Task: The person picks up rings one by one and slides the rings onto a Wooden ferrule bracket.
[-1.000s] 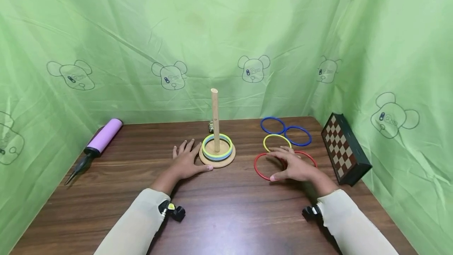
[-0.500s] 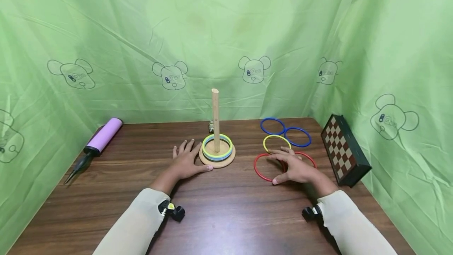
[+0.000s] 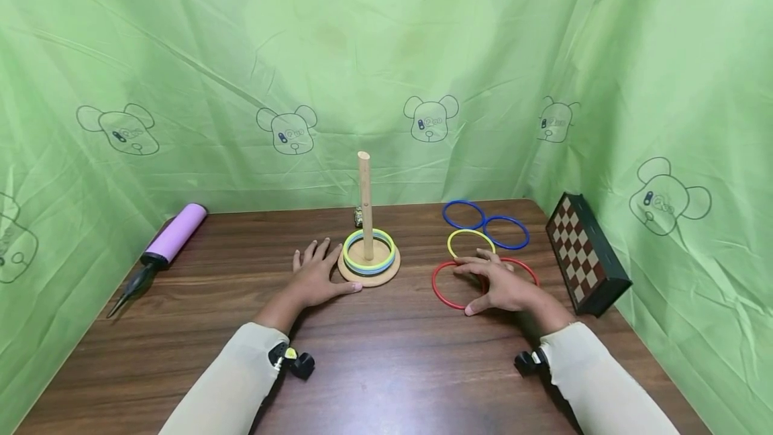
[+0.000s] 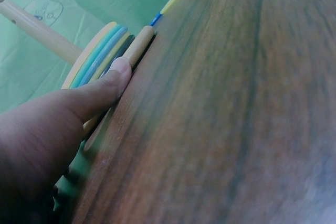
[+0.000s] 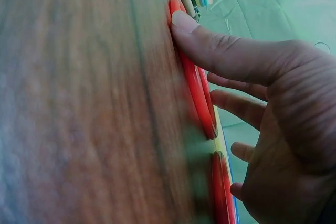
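Note:
A wooden ring-toss stand [image 3: 366,207] rises from its round base, with several rings stacked around the peg, a yellow-green ring [image 3: 394,251] on top. My left hand [image 3: 314,280] lies spread at the base's left side, its thumb touching the base edge in the left wrist view. Over on the right, my right hand [image 3: 504,286] spans a red ring [image 5: 197,90] lying on the table. Its thumb rests on the near rim and its fingers reach over the far side, loosely bent. A second red ring [image 5: 219,182] lies beside it, partly hidden by that hand.
Behind the red rings lie a yellow ring [image 3: 471,231] and two blue rings [image 3: 464,202]. A checkered board box [image 3: 576,250] leans at the right edge. A purple hand pump [image 3: 178,230] lies at the left. A small patterned object [image 3: 359,217] sits behind the stand.
My right thumb has shifted slightly toward me on the near rim of the red ring. My left hand and the stand stay put; the head view drifts a little.

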`<state>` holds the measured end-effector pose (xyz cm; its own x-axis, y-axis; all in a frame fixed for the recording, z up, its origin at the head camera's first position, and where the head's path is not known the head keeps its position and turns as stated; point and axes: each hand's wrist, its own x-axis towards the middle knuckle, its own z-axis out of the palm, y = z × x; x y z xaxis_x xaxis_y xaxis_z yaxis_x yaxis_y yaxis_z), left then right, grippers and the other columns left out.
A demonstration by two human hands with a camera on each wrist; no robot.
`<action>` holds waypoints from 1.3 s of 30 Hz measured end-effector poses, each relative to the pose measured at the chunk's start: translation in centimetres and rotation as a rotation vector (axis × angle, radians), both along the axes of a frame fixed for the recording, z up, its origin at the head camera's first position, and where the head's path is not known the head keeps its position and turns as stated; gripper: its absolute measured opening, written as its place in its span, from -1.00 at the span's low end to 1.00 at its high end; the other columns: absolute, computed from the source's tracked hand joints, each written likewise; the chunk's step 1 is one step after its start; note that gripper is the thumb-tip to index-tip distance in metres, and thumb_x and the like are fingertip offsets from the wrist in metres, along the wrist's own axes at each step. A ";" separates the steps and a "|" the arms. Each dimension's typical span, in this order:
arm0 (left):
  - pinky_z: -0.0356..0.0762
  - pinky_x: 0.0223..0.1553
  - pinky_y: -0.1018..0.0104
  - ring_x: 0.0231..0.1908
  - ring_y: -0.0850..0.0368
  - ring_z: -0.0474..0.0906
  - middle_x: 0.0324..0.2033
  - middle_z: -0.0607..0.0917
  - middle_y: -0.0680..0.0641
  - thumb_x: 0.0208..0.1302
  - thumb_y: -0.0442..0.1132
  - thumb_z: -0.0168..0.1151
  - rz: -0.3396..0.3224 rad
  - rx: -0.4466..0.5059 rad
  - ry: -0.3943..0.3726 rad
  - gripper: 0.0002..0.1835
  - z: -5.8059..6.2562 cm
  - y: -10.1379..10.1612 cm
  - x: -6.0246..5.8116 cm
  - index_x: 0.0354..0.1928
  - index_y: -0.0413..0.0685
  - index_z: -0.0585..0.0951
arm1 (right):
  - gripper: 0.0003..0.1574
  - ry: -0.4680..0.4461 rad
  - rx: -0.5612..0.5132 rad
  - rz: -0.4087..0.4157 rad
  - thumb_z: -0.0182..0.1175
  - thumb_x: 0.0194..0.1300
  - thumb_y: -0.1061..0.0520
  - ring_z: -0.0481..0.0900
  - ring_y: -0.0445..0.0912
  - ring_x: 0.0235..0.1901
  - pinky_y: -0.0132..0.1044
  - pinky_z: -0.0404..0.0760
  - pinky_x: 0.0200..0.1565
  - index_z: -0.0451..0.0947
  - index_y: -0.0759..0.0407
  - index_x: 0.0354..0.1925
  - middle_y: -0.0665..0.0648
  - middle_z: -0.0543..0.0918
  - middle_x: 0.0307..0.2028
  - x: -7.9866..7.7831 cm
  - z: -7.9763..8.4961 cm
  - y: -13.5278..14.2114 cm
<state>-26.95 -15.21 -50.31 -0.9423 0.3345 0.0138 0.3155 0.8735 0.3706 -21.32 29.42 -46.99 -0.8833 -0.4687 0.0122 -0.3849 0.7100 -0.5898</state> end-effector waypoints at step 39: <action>-0.39 0.60 -0.63 0.74 -0.44 -0.20 0.75 0.07 -0.32 0.09 0.74 0.29 -0.005 0.039 -0.022 0.37 -0.5 -0.2 -0.1 0.75 0.04 0.20 | -0.07 0.220 -0.067 -0.039 0.66 0.16 -0.18 0.17 0.26 0.52 0.34 0.08 0.29 0.64 0.03 0.43 0.27 0.52 0.41 -0.5 0.7 -2.5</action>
<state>-27.05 -15.36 -50.82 -0.9409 0.3386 0.0062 0.3111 0.8569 0.4110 -21.85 26.89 -46.32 -0.8735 -0.4259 0.2359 -0.4821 0.6889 -0.5412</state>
